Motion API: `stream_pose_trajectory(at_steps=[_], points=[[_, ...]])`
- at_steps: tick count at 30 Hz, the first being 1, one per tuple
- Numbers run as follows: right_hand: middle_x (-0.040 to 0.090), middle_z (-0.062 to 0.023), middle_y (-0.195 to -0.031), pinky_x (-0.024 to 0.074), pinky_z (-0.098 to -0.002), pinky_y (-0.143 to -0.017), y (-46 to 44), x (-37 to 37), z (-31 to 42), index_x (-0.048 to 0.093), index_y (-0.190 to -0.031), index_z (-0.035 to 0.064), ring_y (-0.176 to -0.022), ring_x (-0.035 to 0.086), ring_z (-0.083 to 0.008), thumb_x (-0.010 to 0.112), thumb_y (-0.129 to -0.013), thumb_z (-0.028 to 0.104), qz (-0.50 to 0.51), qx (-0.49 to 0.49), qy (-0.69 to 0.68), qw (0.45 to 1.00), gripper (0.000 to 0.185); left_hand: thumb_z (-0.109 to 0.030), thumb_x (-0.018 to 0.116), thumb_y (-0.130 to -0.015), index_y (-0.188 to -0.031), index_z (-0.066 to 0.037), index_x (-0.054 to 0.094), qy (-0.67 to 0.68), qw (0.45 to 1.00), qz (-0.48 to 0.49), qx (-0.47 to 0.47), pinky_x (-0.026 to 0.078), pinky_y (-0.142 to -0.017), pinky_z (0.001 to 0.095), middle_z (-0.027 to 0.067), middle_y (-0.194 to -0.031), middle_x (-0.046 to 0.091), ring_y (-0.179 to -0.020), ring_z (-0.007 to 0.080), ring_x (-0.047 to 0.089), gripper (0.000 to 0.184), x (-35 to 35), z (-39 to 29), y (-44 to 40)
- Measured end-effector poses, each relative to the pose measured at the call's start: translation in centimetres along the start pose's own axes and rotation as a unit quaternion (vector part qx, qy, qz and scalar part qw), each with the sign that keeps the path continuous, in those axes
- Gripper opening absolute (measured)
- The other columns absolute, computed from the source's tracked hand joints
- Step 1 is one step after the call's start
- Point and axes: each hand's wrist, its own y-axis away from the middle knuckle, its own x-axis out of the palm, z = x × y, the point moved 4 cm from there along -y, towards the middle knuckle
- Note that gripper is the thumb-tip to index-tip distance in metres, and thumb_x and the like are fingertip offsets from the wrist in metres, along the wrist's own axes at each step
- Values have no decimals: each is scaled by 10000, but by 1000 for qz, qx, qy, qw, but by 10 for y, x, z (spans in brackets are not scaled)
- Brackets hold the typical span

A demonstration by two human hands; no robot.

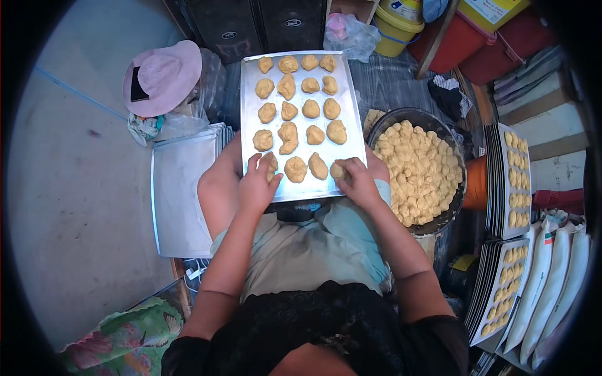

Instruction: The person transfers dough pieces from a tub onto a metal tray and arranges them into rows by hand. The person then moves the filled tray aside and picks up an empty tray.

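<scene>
A metal baking tray [301,125] lies across my lap, with rows of yellowish dough pieces on it. At its near left corner my left hand [258,183] is closed around a dough piece [271,164], which the fingers partly cover. My right hand [359,182] grips another dough piece [339,171] at the near right corner. Between the two hands sit a round dough piece [296,169] and a longer one [318,166]. To the right of my lap stands a dark round tub [463,182] heaped with similar dough pieces.
Stacked bare trays [182,194] are on the left. Filled trays [518,178] are piled at the right, beside long white sacks [552,288]. A pink hat [164,76] rests at the back left. Yellow buckets [398,34] and red bins [451,41] stand at the back right.
</scene>
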Motion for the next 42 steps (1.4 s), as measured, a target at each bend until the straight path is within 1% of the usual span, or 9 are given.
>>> stream_pose_trajectory(at_steps=[4, 7, 13, 17, 23, 27, 33, 36, 42], points=[[599, -139, -1080, 456, -409, -914, -2, 4, -6, 624, -1243, 94, -1091, 560, -310, 739, -754, 127, -17, 67, -54, 996, 503, -187, 691, -796, -1225, -160, 623, -17, 998, 59, -13, 541, -831, 459, 113, -1283, 566, -983, 347, 658, 435, 2, 14, -7], [595, -106, -1145, 393, -436, -980, -4, -2, 17, 629, -1247, 127, -1166, 523, -294, 755, -752, 189, -21, 18, 106, 994, 515, -158, 673, -778, -1209, -152, 629, -8, 997, 77, -2, 540, -832, 454, 111, -1253, 589, -986, 342, 657, 433, -3, 12, -5], [577, -71, -1219, 296, -490, -1012, -17, 18, 37, 606, -1288, 178, -1191, 491, -284, 764, -741, 246, 9, -121, 189, 974, 573, -165, 663, -793, -1127, -108, 669, 49, 998, 4, 46, 527, -841, 452, 106, -1201, 619, -988, 340, 653, 340, -15, 12, -10], [577, -72, -1208, 304, -471, -991, -33, 14, 36, 615, -1265, 181, -1198, 480, -277, 739, -763, 238, 17, -92, 157, 983, 521, -185, 649, -823, -1066, -82, 692, 62, 997, 41, 26, 521, -868, 437, 96, -1203, 625, -997, 346, 650, 268, -23, 4, -34], [631, -65, -1095, 340, -430, -956, -80, 9, 41, 680, -1151, 139, -1115, 530, -275, 684, -804, 166, -47, -59, 124, 989, 349, -153, 704, -807, -1218, -5, 631, 39, 997, 55, -24, 484, -963, 399, 215, -1182, 636, -1108, 364, 614, 443, -41, 21, -78], [611, -37, -1104, 336, -446, -948, -107, 52, 66, 675, -1169, 147, -1106, 525, -228, 707, -788, 197, 2, -166, 188, 968, 385, -211, 751, -802, -1247, -6, 611, 111, 991, 66, -32, 509, -915, 396, 237, -1166, 647, -1065, 369, 645, 510, -19, 50, -93], [582, -41, -1226, 305, -478, -994, -121, 63, 70, 631, -1249, 165, -1152, 510, -223, 742, -762, 261, 98, -99, 211, 967, 509, -326, 783, -806, -1156, -13, 637, 64, 991, 75, -92, 530, -824, 403, 219, -1067, 677, -956, 352, 679, 492, -19, 31, -82], [584, -61, -1169, 333, -464, -991, -113, 34, 62, 651, -1213, 132, -1145, 505, -253, 715, -787, 219, -43, -110, 132, 984, 439, -332, 784, -793, -1096, -8, 650, 63, 995, 38, -74, 528, -762, 432, 229, -935, 685, -890, 370, 682, 463, -18, 29, -80], [603, -123, -1181, 470, -410, -944, -95, -10, -9, 650, -1192, 76, -1125, 575, -330, 698, -809, 182, -39, 66, 111, 991, 400, -290, 778, -808, -1091, 8, 648, 79, 995, -29, -62, 532, -726, 405, 207, -899, 692, -825, 338, 688, 431, -24, 43, -77]])
